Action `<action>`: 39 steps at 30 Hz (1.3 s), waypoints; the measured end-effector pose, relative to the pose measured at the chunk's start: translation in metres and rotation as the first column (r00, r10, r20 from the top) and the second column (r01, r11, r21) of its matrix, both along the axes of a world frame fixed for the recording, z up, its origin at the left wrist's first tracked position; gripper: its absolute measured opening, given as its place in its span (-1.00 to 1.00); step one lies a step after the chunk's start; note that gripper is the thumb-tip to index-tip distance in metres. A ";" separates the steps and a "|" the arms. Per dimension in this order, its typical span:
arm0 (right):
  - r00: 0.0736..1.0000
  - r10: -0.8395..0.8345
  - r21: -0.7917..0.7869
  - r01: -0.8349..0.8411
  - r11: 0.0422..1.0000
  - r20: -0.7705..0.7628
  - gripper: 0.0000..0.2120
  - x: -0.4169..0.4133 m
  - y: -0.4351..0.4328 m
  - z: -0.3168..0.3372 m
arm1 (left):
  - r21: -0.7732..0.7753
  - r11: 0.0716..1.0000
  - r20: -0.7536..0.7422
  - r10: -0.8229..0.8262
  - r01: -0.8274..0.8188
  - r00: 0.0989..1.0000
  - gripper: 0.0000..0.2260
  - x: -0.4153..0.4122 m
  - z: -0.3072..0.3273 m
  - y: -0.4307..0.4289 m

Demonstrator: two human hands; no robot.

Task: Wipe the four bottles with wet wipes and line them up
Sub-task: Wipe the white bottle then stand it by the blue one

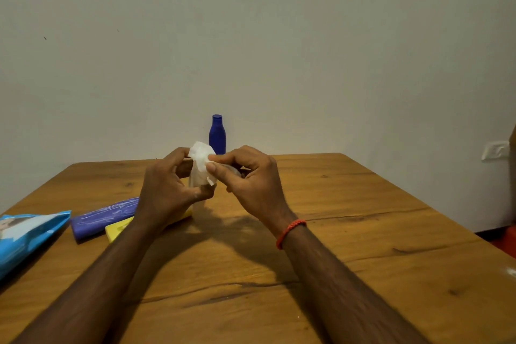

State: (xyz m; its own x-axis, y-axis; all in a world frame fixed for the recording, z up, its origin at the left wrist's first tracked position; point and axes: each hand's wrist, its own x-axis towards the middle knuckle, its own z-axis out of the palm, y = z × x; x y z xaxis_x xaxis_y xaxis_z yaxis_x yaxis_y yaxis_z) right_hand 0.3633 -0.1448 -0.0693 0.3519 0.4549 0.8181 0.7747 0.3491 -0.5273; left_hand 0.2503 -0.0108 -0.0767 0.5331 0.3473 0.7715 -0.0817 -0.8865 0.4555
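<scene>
White wet wipe (pixel 201 160), crumpled and thin, sits pinched between both hands above the table centre. Right hand (pixel 251 184): thumb and forefinger pressed together on the wipe's right edge, other fingers curled under. Left hand (pixel 167 190): fingers wrapped around something mostly hidden by the wipe and the palm; looks like a small clear or pale bottle (pixel 192 176), upright, but cannot tell its shape or material for sure. Wipe drapes over its top and front face.

Orange braided thread band (pixel 289 232) on the right wrist. Both forearms bare.

Below and left of the left hand, two containers lie flat on the table, touching side by side: purple bottle (pixel 104 216), glossy plastic, flat-sided, with faint pale print, and yellow bottle (pixel 118 229), smooth plastic, mostly covered by the left forearm, its far end showing just past the wrist.

Blue bottle (pixel 217 135) stands upright at the far table edge, directly behind the hands: opaque deep-blue plastic, rounded shoulders, narrow neck, matching cap.

Wipes pack (pixel 25 234) at the left edge: soft blue-and-white film pouch, lying flat, partly out of view.

Table (pixel 335 246): brown wood, visible grain, dark cracks and knots. Plain pale wall (pixel 251 36) behind, white switch plate (pixel 495 150) at right.
</scene>
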 end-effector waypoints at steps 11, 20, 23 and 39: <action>0.999 0.037 0.016 -0.036 0.999 -0.027 -0.85 0.008 -0.002 -0.002 | -0.506 0.819 -0.068 -0.350 0.270 0.934 -0.72 -0.003 0.010 -0.018; 0.979 -0.049 0.039 0.058 0.998 -0.199 -0.81 0.016 -0.007 -0.002 | -0.683 0.629 -0.042 -0.540 0.371 0.840 -0.10 -0.001 0.010 -0.034; 0.997 -0.076 0.008 0.076 0.997 -0.025 -0.70 0.005 -0.002 -0.004 | -0.650 0.684 -0.107 -0.514 0.332 0.851 -0.09 -0.003 0.008 -0.039; 0.975 0.012 -0.049 -0.023 0.999 -0.220 -0.88 0.010 -0.002 -0.013 | -0.782 0.546 0.092 -0.375 0.301 0.922 -0.42 0.004 0.002 -0.036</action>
State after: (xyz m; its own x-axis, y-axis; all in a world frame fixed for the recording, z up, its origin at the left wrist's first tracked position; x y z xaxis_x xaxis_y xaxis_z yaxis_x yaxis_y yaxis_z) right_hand 0.3730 -0.1468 -0.0822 0.5122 0.5015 0.6972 0.6318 0.3299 -0.7015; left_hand 0.2544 -0.0471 -0.0747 0.7836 0.5672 0.2534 -0.2312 -0.1123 0.9664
